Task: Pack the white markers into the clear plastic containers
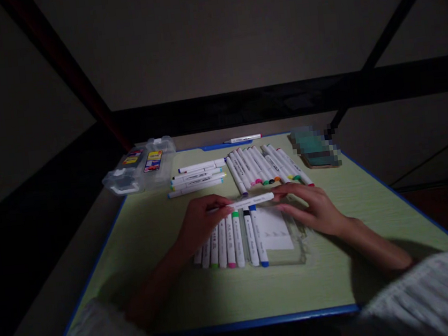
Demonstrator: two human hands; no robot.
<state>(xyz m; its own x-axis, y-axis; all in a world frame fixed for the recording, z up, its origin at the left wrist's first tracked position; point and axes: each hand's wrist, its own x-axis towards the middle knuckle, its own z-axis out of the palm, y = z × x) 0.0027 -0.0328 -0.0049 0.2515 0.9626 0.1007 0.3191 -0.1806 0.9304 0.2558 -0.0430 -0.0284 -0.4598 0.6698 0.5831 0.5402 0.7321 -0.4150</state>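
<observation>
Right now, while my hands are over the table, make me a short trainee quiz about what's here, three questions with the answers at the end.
1. True or false: the left hand holds a white marker.
2. Multiple choice: where on the table does the clear case with coloured labels lie?
A. Far left
B. Far right
C. Middle of the near edge
3. Fill in the blank: in the row of markers nearest the person, the rightmost marker shows a ___ near end.

Key: 1. True. 2. A. 3. Blue.

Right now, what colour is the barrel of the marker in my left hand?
The marker has a white barrel, best seen in the head view.
</observation>
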